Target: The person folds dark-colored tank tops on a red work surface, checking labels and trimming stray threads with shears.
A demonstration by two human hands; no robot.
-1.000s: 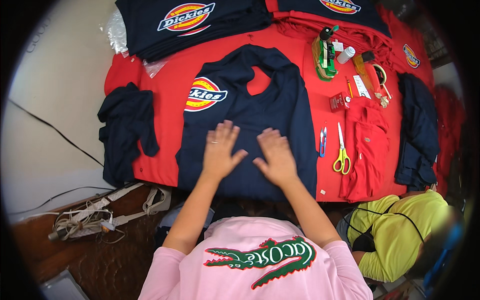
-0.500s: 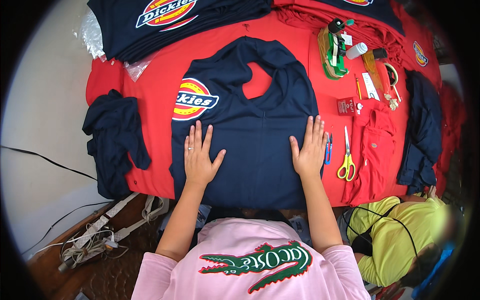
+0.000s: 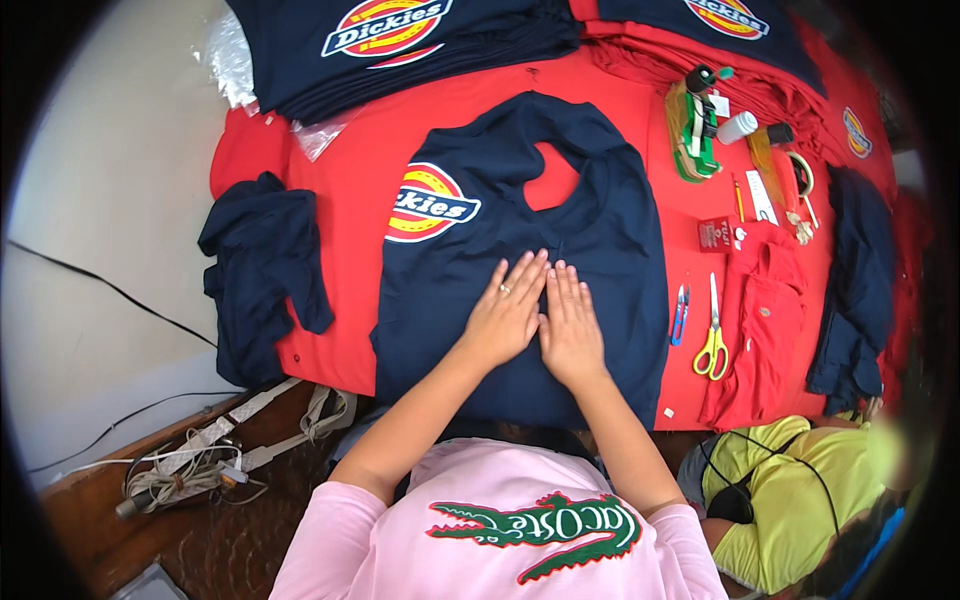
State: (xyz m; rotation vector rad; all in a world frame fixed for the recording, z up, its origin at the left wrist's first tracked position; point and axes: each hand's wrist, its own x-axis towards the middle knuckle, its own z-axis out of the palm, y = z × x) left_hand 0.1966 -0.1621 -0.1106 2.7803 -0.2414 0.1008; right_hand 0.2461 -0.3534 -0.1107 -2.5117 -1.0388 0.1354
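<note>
A dark navy garment (image 3: 450, 300) lies spread on the red-covered table (image 3: 345, 270), its round neck hole toward the far side and a red-and-yellow printed badge on its left. Flat on the middle of the cloth rests my left hand (image 3: 510, 310), fingers stretched out, a ring on one of them. Beside it my right hand (image 3: 572, 325) also lies flat with straight fingers, the two hands almost touching below the neckline. Neither hand grips anything. Yellow-handled scissors (image 3: 712, 345) and blue thread snips (image 3: 680, 315) lie to the right of the garment.
Stacks of folded navy shirts (image 3: 440, 60) and red shirts (image 3: 660, 70) stand at the back. A green tape dispenser (image 3: 692, 140), a white bottle (image 3: 737, 127) and a red box (image 3: 713, 234) sit at right. Navy cloth (image 3: 262, 270) lies left. A person in yellow (image 3: 800, 490) is close by at lower right.
Both hands have slid inward from the garment's sides to its middle, coming side by side. The whole view has shifted slightly, so the table appears farther right and lower.
</note>
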